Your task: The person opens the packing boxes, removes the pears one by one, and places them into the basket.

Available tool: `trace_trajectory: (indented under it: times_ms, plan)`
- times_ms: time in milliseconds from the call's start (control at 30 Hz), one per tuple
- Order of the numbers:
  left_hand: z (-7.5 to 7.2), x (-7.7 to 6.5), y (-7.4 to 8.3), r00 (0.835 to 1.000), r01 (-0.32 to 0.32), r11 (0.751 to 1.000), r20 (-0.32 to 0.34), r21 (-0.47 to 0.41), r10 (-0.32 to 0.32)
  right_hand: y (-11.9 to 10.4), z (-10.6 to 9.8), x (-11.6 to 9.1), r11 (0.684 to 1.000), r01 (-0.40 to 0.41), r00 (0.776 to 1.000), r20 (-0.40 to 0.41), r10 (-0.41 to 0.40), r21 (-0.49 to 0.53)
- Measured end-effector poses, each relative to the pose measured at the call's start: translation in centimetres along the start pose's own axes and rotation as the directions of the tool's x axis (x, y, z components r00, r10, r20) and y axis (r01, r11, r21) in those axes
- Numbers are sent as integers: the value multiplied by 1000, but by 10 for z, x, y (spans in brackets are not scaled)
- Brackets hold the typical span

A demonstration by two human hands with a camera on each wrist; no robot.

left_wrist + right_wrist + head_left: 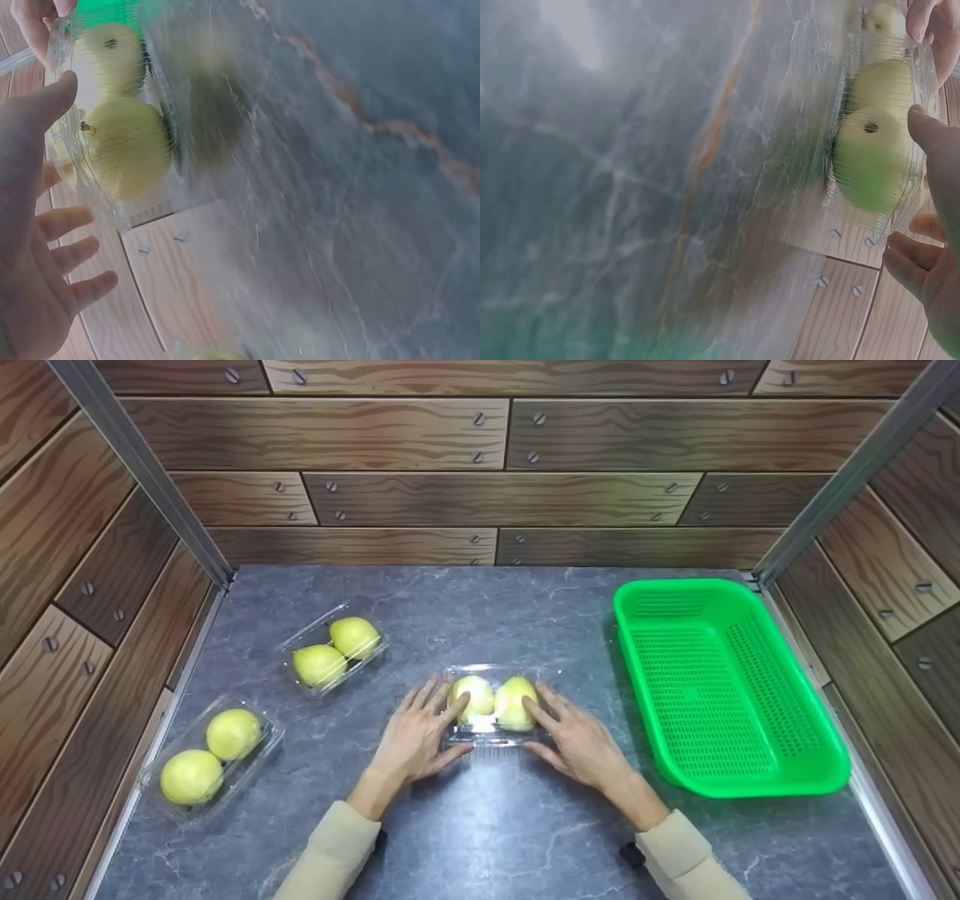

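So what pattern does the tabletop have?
The tabletop is grey and marbled, with pale veins and an orange-brown streak, clearest in the right wrist view.

Green basket on grey marbled tabletop, plank-patterned walls.

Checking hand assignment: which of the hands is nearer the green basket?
Right. The right hand is at the end of the rightmost container facing the green basket; the left hand is at the opposite end, farther away.

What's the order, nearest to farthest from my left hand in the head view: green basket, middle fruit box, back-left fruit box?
1. Middle fruit box, in front, at your left hand.
2. Back-left fruit box, left and farther back.
3. Green basket, far right, past your right hand.
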State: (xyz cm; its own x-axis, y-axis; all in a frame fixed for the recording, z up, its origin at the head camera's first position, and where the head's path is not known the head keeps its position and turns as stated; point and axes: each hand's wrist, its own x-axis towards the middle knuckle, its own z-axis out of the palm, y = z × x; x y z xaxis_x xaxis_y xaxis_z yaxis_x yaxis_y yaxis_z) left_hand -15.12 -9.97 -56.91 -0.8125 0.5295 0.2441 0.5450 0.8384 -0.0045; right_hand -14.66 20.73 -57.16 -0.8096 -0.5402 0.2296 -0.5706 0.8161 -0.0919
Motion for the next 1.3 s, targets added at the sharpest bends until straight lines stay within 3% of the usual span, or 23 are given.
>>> trace_trajectory:
  times_ms: [333, 867, 1067, 1200, 1300]
  plan:
    - [-1, -3, 8, 1000, -11, 1000, -14, 6, 11, -1, -2, -11, 1000, 12, 999, -32, -13, -29]
    - [-2, -14, 18, 1000, 3, 1000, 4, -29, -2, -9, -5, -25, 999, -10, 1000, -6, 10, -52]
    - [-1, -16, 21, 1000, 4, 999, -18, -33, -4, -10, -7, -29, 999, -18, 1000, 5, 18, -47]
    - [-1, -18, 24, 999, 35, 990, -27, -138, -39, -10, -8, -30, 997, -18, 1000, 4, 18, -69]
    - [-2, -20, 28, 995, 87, 953, -22, -291, -98, -10, -8, -31, 996, 11, 1000, -21, -13, -91]
